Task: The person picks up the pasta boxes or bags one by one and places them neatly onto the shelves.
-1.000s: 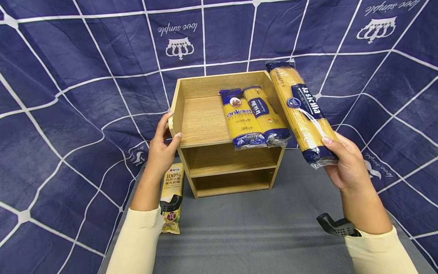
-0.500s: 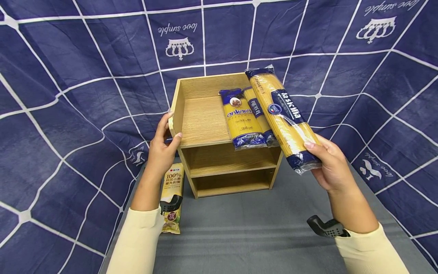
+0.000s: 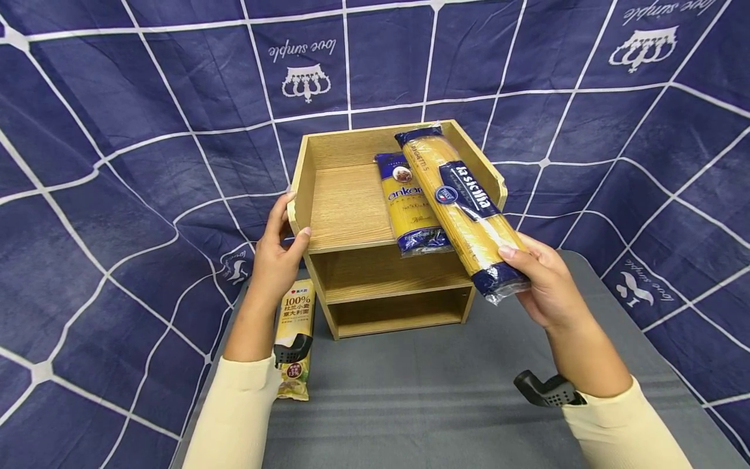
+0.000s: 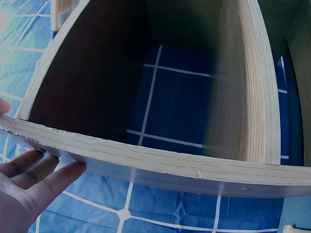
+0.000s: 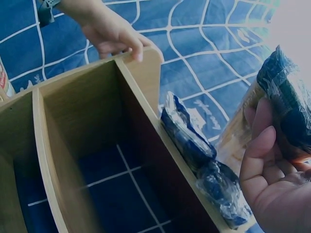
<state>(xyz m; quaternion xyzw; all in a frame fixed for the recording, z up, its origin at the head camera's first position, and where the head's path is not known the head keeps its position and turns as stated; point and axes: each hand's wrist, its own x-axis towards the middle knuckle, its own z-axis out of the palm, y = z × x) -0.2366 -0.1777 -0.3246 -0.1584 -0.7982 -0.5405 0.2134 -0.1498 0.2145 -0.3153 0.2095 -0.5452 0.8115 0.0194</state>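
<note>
My right hand (image 3: 547,283) grips the lower end of a clear, dark-blue-banded La Sicilia spaghetti pack (image 3: 457,202), thumb on top. The pack slants over the right half of the wooden shelf's (image 3: 348,202) top. Partly covered by it, a yellow and blue Ankara pasta pack (image 3: 410,208) lies on the top board. The La Sicilia pack beside that one is hidden in the head view; its crinkled end (image 5: 221,194) shows in the right wrist view. My left hand (image 3: 278,260) holds the shelf's left side panel, thumb inside, fingers (image 4: 53,184) against the outer face.
On the grey table (image 3: 398,404), a yellow noodle pack (image 3: 295,306) with Chinese print lies left of the shelf, partly behind my left forearm. Two lower compartments (image 3: 398,273) face me. Blue cloth (image 3: 176,78) with white lines surrounds the table.
The right hand has carried the spaghetti pack leftward, from beside the shelf to over its top, covering the other La Sicilia pack. The left hand has stayed in place.
</note>
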